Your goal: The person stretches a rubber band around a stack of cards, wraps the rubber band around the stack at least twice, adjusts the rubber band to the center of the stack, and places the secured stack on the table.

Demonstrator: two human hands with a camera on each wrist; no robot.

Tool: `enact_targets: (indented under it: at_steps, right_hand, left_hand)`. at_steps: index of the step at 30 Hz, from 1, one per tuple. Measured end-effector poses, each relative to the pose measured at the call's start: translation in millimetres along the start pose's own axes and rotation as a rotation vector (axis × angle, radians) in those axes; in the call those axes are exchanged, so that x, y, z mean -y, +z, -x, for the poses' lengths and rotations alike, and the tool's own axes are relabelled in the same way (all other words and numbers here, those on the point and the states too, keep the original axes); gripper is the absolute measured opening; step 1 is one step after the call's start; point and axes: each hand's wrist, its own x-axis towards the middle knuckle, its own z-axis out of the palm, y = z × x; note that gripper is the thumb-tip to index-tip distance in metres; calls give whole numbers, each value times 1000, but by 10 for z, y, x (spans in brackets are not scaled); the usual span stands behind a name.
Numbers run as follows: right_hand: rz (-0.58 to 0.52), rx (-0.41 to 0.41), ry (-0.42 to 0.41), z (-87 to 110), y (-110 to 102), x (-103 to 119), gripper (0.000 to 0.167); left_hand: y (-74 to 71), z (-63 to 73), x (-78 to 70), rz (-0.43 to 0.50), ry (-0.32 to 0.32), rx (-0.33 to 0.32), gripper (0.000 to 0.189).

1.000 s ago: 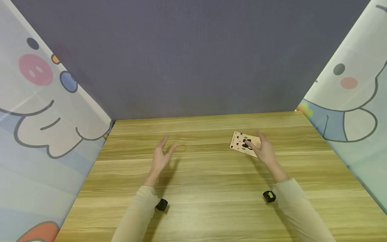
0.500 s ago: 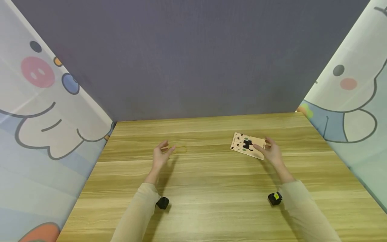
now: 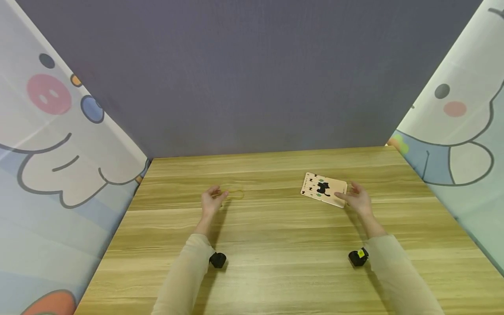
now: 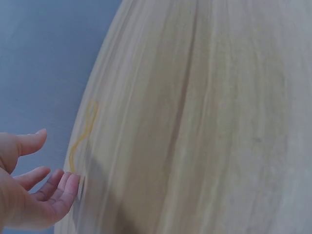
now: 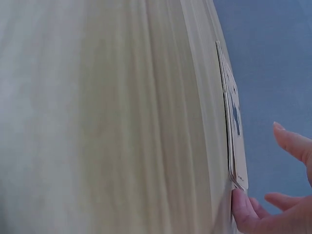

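On the wooden table lies a thin yellow rubber band (image 3: 243,194), stretched out as a narrow loop in the left wrist view. My left hand (image 3: 211,202) is at its left end, fingers loosely bent with tips right at the band (image 4: 74,146) and thumb held apart. Farther right is a pale, thin stack of cards (image 3: 315,185) printed with a black cat and small black figures. Beside its right end is my right hand (image 3: 358,201). In the right wrist view its fingertips meet the stack's near edge, while the thumb stands away from the card faces.
The wooden table (image 3: 271,245) ends at a grey upright panel (image 3: 252,78) behind. Cartoon-printed curtains (image 3: 47,140) stand at both sides. A black wrist device (image 3: 218,260) sits by the left sleeve, another black device (image 3: 358,257) by the right.
My right hand has drawn back to the right, uncovering more of the cards. My left hand's fingers have bent more and come lower at the rubber band.
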Motion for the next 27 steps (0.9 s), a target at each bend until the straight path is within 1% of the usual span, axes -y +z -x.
enact_targets:
  at_steps: [3, 6, 8, 10, 13, 16, 19, 22, 27]
  right_hand:
    - [-9, -3, 31, -24, 0, -17, 90]
    - [-4, -6, 58, -46, 10, -25, 91]
    - [6, -12, 66, -69, 21, -35, 91]
    - [14, -18, 70, -86, 34, -40, 90]
    - [42, -31, 71, -112, 57, -51, 87]
    - [104, -46, 64, -123, 79, -55, 82]
    - [141, -62, 52, -138, 100, -64, 74]
    - [132, -71, 54, -146, 123, -67, 67]
    - [119, -82, 85, -146, 150, -65, 68]
  left_hand:
    - [38, -13, 21, 17, -19, -24, 48]
    - [72, -33, 53, 16, -23, -58, 46]
    - [91, -44, 77, -3, -15, -81, 44]
    - [105, -56, 99, -39, 2, -108, 41]
    - [123, -67, 125, -93, 27, -131, 37]
    - [139, -66, 137, -129, 36, -131, 36]
    - [149, -62, 140, -143, 37, -120, 38]
    - [156, -56, 137, -164, 38, -118, 40]
    - [159, -37, 140, -195, 38, -116, 43]
